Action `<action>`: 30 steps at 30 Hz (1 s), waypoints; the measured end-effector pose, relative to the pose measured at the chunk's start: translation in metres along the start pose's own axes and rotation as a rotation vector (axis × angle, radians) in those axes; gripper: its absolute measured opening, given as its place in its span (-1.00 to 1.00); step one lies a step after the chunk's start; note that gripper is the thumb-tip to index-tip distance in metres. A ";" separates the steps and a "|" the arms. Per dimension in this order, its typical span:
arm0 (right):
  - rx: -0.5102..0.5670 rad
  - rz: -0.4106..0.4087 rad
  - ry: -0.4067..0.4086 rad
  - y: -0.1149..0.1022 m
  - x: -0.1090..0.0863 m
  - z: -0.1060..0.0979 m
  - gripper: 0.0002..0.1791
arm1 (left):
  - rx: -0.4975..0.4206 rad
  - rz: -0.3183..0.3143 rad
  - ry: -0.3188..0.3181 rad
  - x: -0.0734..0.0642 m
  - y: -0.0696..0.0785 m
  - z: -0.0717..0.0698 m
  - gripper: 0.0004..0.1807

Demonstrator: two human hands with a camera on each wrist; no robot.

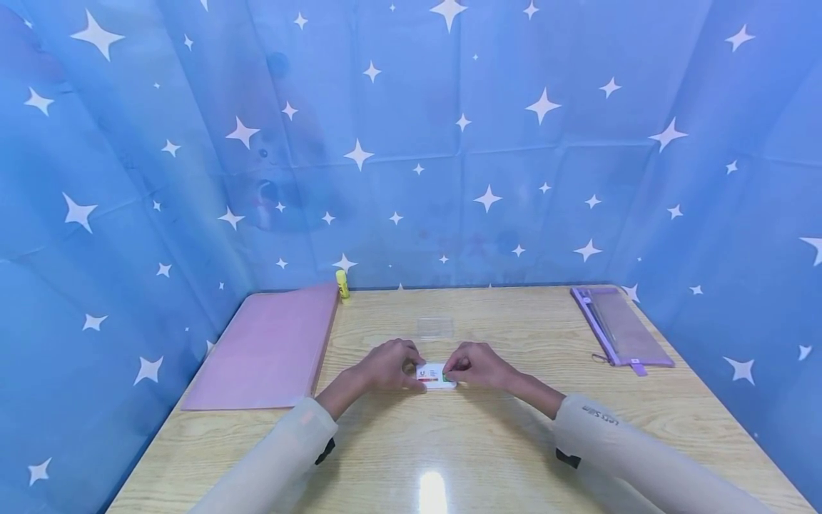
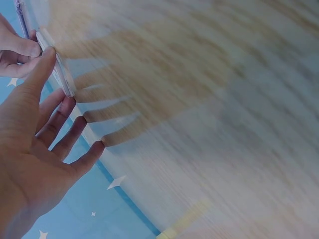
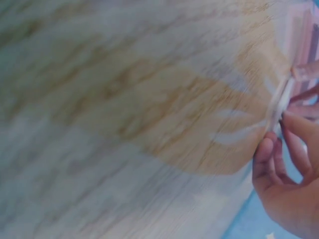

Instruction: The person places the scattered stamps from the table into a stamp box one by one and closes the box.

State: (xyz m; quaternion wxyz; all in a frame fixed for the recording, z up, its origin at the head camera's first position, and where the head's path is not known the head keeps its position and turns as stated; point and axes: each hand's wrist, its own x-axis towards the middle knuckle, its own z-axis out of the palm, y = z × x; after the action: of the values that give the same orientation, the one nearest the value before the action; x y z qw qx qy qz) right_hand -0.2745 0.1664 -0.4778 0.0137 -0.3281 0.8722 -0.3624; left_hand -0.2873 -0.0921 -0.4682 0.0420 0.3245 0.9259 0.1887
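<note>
A person's left hand [image 1: 389,364] and right hand [image 1: 481,365] pinch opposite ends of a white printed card [image 1: 431,375] — each grip clamped on it — at the middle of the bench [image 1: 385,450], a clear rectangle [image 1: 435,328] lying just beyond

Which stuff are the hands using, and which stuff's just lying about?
In use:
left hand
right hand
small white printed item
maybe the clear flat piece beyond it

Just lying about:
pink folder
yellow glue stick
purple zip pouch
</note>
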 end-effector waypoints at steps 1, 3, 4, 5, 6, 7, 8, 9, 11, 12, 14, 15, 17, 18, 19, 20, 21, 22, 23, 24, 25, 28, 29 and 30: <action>0.001 0.002 0.000 0.000 0.000 0.000 -0.96 | -0.001 0.000 0.001 0.000 0.000 0.000 -0.43; 0.003 0.005 0.000 -0.001 -0.001 0.000 -0.96 | -0.003 0.000 0.003 0.000 0.000 0.000 -0.43; 0.006 0.004 0.000 -0.001 -0.001 0.000 -0.96 | -0.004 0.001 0.003 0.000 0.000 0.000 -0.43; 0.009 0.005 0.000 -0.001 -0.001 0.000 -0.96 | -0.007 0.002 0.003 0.000 0.000 0.000 -0.43; 0.010 0.007 0.001 -0.001 -0.001 0.000 -0.96 | -0.009 0.003 0.003 0.000 0.000 0.000 -0.43; 0.011 0.009 0.001 -0.001 -0.001 0.000 -0.96 | -0.012 0.002 0.002 0.000 0.000 0.000 -0.43; 0.013 0.012 0.001 -0.001 -0.001 0.000 -0.96 | -0.014 0.002 0.000 0.000 0.000 0.000 -0.43; 0.014 0.013 0.001 -0.001 -0.001 0.000 -0.96 | -0.015 0.002 -0.002 0.000 0.000 0.000 -0.43; 0.018 0.019 0.001 -0.001 -0.002 0.000 -0.96 | -0.017 -0.001 -0.005 0.000 0.000 0.000 -0.43; 0.018 0.022 0.002 -0.001 -0.002 0.000 -0.96 | -0.017 -0.001 -0.006 0.000 0.000 0.000 -0.43; 0.021 0.024 0.001 -0.001 -0.002 0.000 -0.96 | -0.018 -0.002 -0.007 0.000 0.000 0.001 -0.43; 0.023 0.024 0.000 -0.001 -0.002 0.001 -0.96 | -0.018 -0.002 -0.008 0.000 0.000 0.001 -0.43; 0.024 0.019 -0.002 -0.001 -0.002 0.001 -0.95 | -0.024 -0.004 -0.009 -0.001 0.001 0.001 -0.43; 0.024 0.019 -0.002 -0.001 -0.001 0.001 -0.96 | -0.026 -0.004 -0.010 -0.001 0.001 0.001 -0.43; 0.024 0.020 -0.005 -0.001 -0.001 0.000 -0.95 | -0.027 -0.006 -0.010 -0.001 0.001 0.001 -0.43; 0.025 0.022 -0.006 -0.001 -0.001 0.000 -0.95 | -0.028 -0.007 -0.010 -0.001 0.001 0.001 -0.43; 0.025 0.021 -0.008 0.000 -0.001 0.000 -0.95 | -0.029 -0.007 -0.010 -0.001 0.001 0.001 -0.42; 0.023 0.023 -0.010 -0.001 0.000 -0.001 -0.95 | -0.030 -0.008 -0.009 -0.001 0.001 0.001 -0.42; 0.021 0.026 -0.011 -0.001 0.000 -0.001 -0.95 | -0.028 -0.007 -0.009 -0.001 0.002 0.001 -0.42; 0.019 0.031 -0.014 -0.001 0.001 -0.002 -0.94 | -0.026 -0.007 -0.008 -0.001 0.002 0.000 -0.42; 0.019 0.033 -0.016 -0.001 0.002 -0.003 -0.94 | -0.023 -0.007 -0.007 -0.001 0.002 0.000 -0.42; 0.016 0.032 -0.018 -0.001 0.004 -0.006 -0.92 | -0.017 -0.005 -0.006 -0.001 0.002 0.000 -0.42; 0.016 0.027 -0.017 -0.002 0.005 -0.007 -0.92 | -0.016 -0.004 -0.007 -0.001 0.002 0.000 -0.42; 0.013 0.015 -0.015 -0.002 0.005 -0.008 -0.91 | -0.015 -0.003 -0.007 -0.001 0.002 0.000 -0.42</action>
State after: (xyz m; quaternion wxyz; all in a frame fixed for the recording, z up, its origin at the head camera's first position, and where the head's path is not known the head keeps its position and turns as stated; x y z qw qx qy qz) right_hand -0.2796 0.1674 -0.4694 0.0250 -0.3244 0.8721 -0.3655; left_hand -0.2852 -0.0912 -0.4670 0.0478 0.3235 0.9248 0.1944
